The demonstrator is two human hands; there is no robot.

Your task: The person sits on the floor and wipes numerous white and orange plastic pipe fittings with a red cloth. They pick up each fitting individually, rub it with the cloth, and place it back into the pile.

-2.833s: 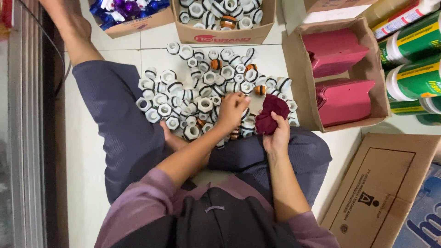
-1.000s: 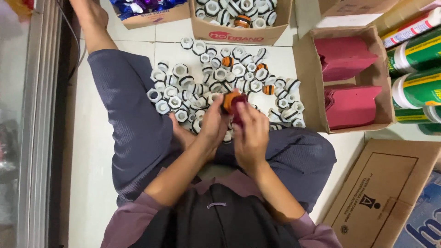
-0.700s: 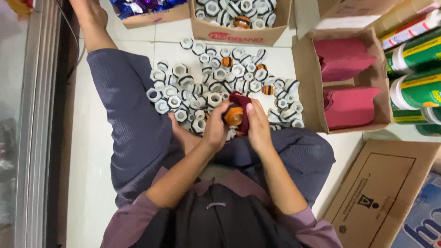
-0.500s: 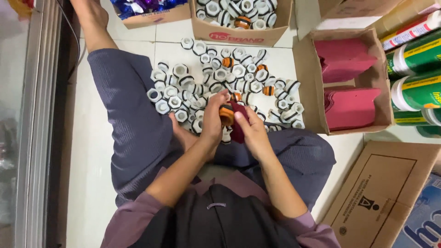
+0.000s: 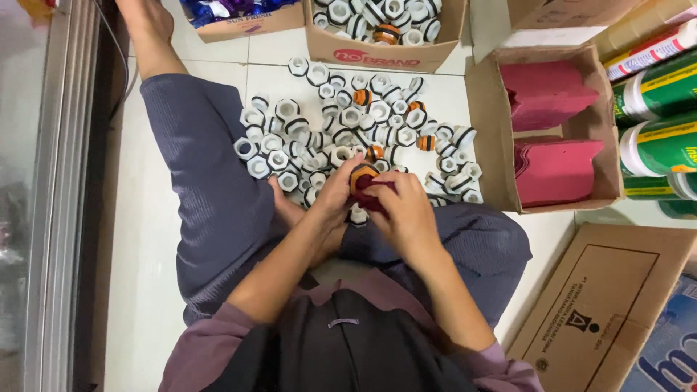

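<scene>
Item: small round orange-and-black plastic fitting [image 5: 361,176], held above the white tiled floor [image 5: 149,239] in front of the seated person's lap, at the near edge of the heap of parts. Its lower half is covered by fingers and cloth; the exact shape cannot be made out.

Left hand [image 5: 335,194]: curled closed around the fitting from the left, thumb and fingertips on its rim.

Right hand [image 5: 406,210]: closed, pressing a dark red cloth [image 5: 374,197] against the fitting; most of the cloth is hidden under the palm.

Surroundings:
- Heap of white hexagonal plastic fittings with black rings [image 5: 341,131], spread on the floor just beyond the hands, a few orange ones among them.
- Brown cardboard box of the same white fittings [image 5: 382,51], top cut off by the frame edge.
- Open cardboard box holding stacks of dark pink sheets [image 5: 552,152], right of the heap.
- Green-and-white cylindrical containers [image 5: 657,123], far right, partly cut off.
- Flat brown cardboard carton [image 5: 602,305], lower right.
- Cardboard box of blue and purple wrapped items [image 5: 243,22], upper left, mostly out of frame.
</scene>
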